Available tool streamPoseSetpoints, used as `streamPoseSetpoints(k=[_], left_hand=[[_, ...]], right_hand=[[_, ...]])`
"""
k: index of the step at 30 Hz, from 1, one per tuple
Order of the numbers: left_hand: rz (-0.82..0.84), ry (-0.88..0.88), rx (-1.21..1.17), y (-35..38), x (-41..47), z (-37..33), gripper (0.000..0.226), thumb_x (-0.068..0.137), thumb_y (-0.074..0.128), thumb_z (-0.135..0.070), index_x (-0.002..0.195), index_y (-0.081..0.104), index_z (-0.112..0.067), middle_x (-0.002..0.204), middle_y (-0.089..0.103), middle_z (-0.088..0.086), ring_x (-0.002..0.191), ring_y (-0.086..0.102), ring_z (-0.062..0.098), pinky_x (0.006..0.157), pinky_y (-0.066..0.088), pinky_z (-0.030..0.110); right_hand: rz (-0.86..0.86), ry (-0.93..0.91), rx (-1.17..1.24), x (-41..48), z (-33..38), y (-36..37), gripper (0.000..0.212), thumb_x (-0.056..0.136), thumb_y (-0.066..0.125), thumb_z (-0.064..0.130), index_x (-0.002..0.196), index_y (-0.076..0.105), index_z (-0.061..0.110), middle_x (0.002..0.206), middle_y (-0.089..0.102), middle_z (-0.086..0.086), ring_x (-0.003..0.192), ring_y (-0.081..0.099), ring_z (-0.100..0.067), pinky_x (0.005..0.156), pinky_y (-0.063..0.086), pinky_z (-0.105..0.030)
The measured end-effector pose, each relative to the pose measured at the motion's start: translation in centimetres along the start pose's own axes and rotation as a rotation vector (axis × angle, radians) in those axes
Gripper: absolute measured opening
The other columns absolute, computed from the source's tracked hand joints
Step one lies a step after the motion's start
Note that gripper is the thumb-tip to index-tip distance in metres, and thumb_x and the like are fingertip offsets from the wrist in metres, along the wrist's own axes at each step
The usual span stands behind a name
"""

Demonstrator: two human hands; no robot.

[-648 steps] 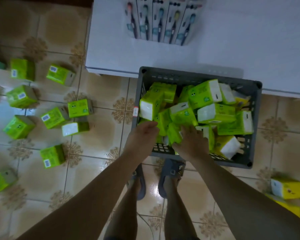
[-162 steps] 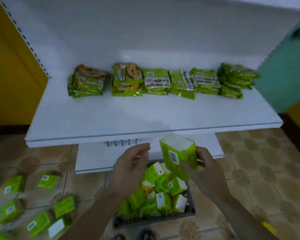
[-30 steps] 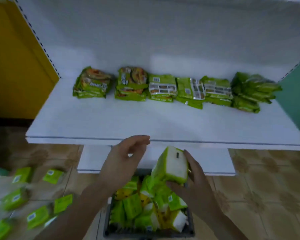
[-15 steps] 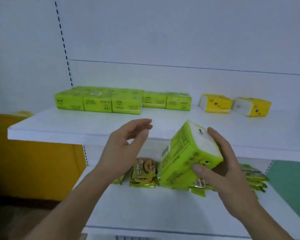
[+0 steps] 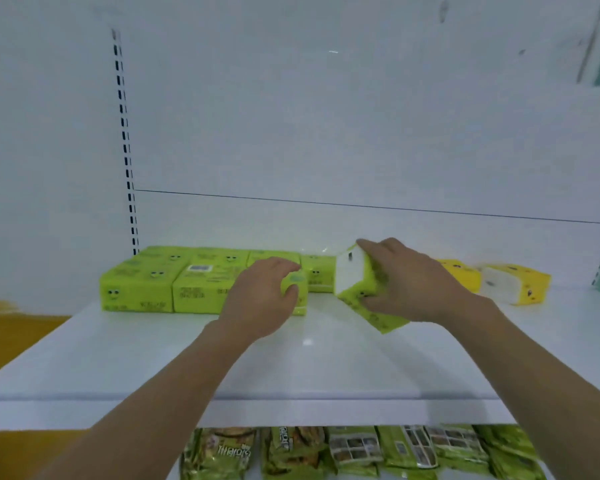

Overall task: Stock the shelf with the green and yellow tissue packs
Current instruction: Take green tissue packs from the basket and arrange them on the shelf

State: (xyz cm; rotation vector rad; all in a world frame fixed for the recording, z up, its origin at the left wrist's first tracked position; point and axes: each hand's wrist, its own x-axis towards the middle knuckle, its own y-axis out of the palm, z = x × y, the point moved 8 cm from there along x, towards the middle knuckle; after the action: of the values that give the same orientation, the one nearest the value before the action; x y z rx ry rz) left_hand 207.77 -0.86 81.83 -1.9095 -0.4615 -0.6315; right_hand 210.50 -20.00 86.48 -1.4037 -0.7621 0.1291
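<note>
My right hand (image 5: 409, 282) grips a green tissue pack (image 5: 355, 285), tilted with its white end up, its lower corner on the white shelf (image 5: 309, 368). My left hand (image 5: 260, 299) rests on the rightmost front pack (image 5: 298, 289) of a row of green tissue packs (image 5: 160, 285) at the shelf's back left, fingers curled over its top. More green packs lie behind that row. Two yellow tissue packs (image 5: 515, 284) lie at the back right, one partly hidden behind my right hand.
The shelf's white back panel (image 5: 326, 133) rises behind the packs, with a slotted upright (image 5: 125, 140) at the left. Green snack bags (image 5: 354, 452) lie on the shelf below. A yellow wall (image 5: 11, 341) shows at the lower left.
My right hand has carried the green pack forward and set its corner down on the shelf beside the green row. My left hand has reached onto the end pack of that row.
</note>
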Motion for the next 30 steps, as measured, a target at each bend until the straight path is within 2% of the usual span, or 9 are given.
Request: streamPoseSetpoints(k=[3,6,9,11,14,19,26,28,30], left_hand=[[0.108,0.058,0.119,1.9,1.3,1.3,0.053,0.084,0.043,-0.038,0.133,0.053,-0.021,0.137,0.052,-0.003,0.13,0.043,0.017,0.107,0.027,0.027],[0.161,0.104,0.188,3.6,1.7,2.3,0.048,0.089,0.051,-0.033,0.136,0.048,-0.023,0.138,0.051,-0.005,0.13,0.043,0.017,0.109,0.028,0.03],[0.15,0.128,0.2,4.1,1.7,3.0,0.046,0.089,0.05,-0.033,0.134,0.049,-0.027,0.136,0.051,-0.008,0.128,0.043,0.016,0.109,0.029,0.03],[0.12,0.142,0.17,3.9,1.6,3.2,0.045,0.088,0.05,-0.032,0.132,0.051,-0.027,0.134,0.053,-0.008,0.127,0.045,0.016,0.107,0.031,0.031],[0.112,0.146,0.169,3.9,1.6,3.3,0.044,0.089,0.049,-0.033,0.133,0.05,-0.028,0.134,0.052,-0.01,0.127,0.044,0.014,0.106,0.03,0.031],[0.102,0.131,0.181,4.0,1.8,3.2,0.043,0.09,0.049,-0.036,0.132,0.05,-0.029,0.134,0.052,-0.01,0.127,0.044,0.015,0.106,0.028,0.031],[0.121,0.095,0.188,3.7,1.7,2.6,0.044,0.089,0.053,-0.033,0.132,0.052,-0.026,0.135,0.053,-0.008,0.127,0.045,0.015,0.107,0.028,0.029],[0.079,0.066,0.193,3.1,1.4,1.9,0.045,0.087,0.049,-0.034,0.13,0.054,-0.022,0.132,0.056,-0.005,0.124,0.048,0.017,0.106,0.03,0.03],[0.001,0.011,0.138,2.4,0.3,0.3,0.05,0.082,0.044,-0.036,0.127,0.058,-0.02,0.128,0.059,-0.002,0.121,0.052,0.02,0.104,0.036,0.031]], right_hand=[[0.136,-0.022,-0.143,3.1,1.2,3.9,0.091,0.077,0.064,0.046,0.15,0.012,0.033,0.14,0.037,0.003,0.126,0.042,-0.022,0.094,0.04,-0.034],[0.223,-0.005,-0.154,5.1,2.0,6.4,0.096,0.078,0.065,0.041,0.151,0.006,0.029,0.143,0.038,-0.001,0.132,0.036,-0.024,0.1,0.039,-0.038],[0.293,0.013,-0.101,6.1,1.6,9.0,0.095,0.075,0.065,0.041,0.151,0.009,0.029,0.148,0.035,-0.003,0.137,0.031,-0.023,0.104,0.037,-0.035],[0.306,0.044,-0.057,6.5,0.8,10.2,0.092,0.071,0.062,0.045,0.149,0.014,0.034,0.148,0.034,-0.004,0.135,0.034,-0.027,0.106,0.037,-0.037],[0.266,0.021,-0.005,6.9,1.0,10.5,0.086,0.078,0.063,0.038,0.15,0.016,0.033,0.146,0.038,-0.004,0.133,0.034,-0.025,0.107,0.034,-0.036],[0.209,-0.087,0.034,6.5,2.6,10.1,0.083,0.085,0.064,0.026,0.151,0.014,0.027,0.153,0.031,0.003,0.139,0.027,-0.017,0.11,0.025,-0.027],[0.123,-0.174,0.177,5.4,1.8,10.3,0.078,0.085,0.062,0.015,0.15,0.021,0.026,0.154,0.027,0.005,0.141,0.024,-0.016,0.113,0.027,-0.037],[0.06,-0.198,0.238,4.9,1.5,9.8,0.075,0.085,0.064,0.016,0.149,0.026,0.023,0.155,0.027,0.002,0.142,0.023,-0.017,0.116,0.024,-0.035],[-0.055,-0.245,0.3,3.4,1.2,8.7,0.068,0.086,0.065,0.018,0.146,0.035,0.021,0.152,0.034,0.001,0.14,0.03,-0.019,0.115,0.024,-0.031]])
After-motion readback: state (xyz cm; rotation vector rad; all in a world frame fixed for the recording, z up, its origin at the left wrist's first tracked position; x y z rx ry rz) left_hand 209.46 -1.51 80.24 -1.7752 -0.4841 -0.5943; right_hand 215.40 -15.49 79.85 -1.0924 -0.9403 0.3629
